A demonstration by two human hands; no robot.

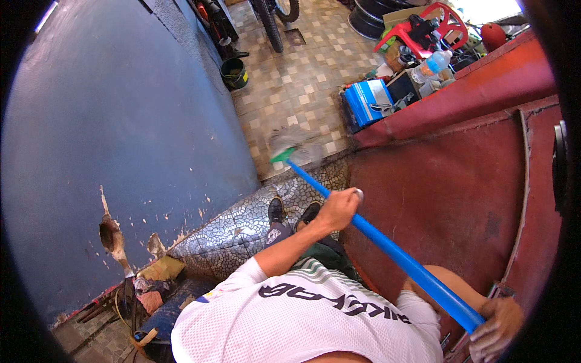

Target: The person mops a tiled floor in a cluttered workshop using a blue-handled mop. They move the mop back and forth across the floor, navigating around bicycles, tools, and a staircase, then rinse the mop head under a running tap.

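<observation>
A mop with a long blue handle slants from the lower right up to the middle of the view. My left hand is closed around the handle partway down. Near the handle's top end, at the lower right, my right hand grips it too. The green mop head is at the far end, and its grey strands look smeared by motion over the tiled floor. My shoes stand on mosaic-patterned flooring just short of the mop head.
A blue wall rises on the left, a red panel on the right. Beyond are a dark bucket, bicycle wheels, a blue box, a water bottle and a red plastic chair. Clutter lies at lower left.
</observation>
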